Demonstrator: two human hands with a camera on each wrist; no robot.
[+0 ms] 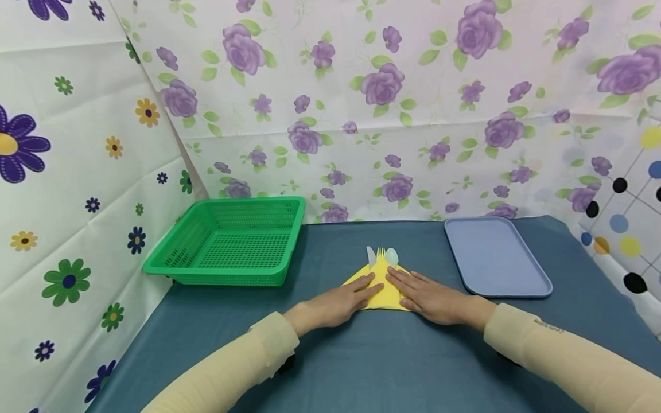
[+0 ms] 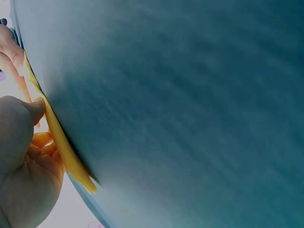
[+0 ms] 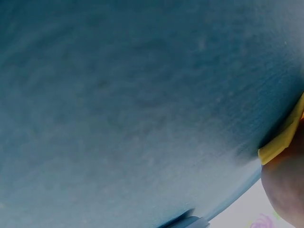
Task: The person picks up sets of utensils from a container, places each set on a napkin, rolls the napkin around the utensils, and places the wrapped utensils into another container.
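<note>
A folded yellow napkin (image 1: 384, 289) lies on the table in the middle of the head view. Out of its top edge stick a white knife (image 1: 370, 256), a yellow fork (image 1: 381, 253) and a pale spoon (image 1: 392, 256); their lower parts are hidden in the folds. My left hand (image 1: 343, 299) rests on the napkin's left side with fingers extended. From the other side, my right hand (image 1: 434, 297) presses the right part with straight fingers. In the left wrist view, the napkin (image 2: 64, 147) shows edge-on under the left thumb and fingers.
A green plastic basket (image 1: 222, 277) stands at the back left of the blue-covered table (image 1: 392, 367). At the back right lies a light blue tray (image 1: 496, 255). Flowered sheets (image 1: 341, 155) hang behind and at the sides.
</note>
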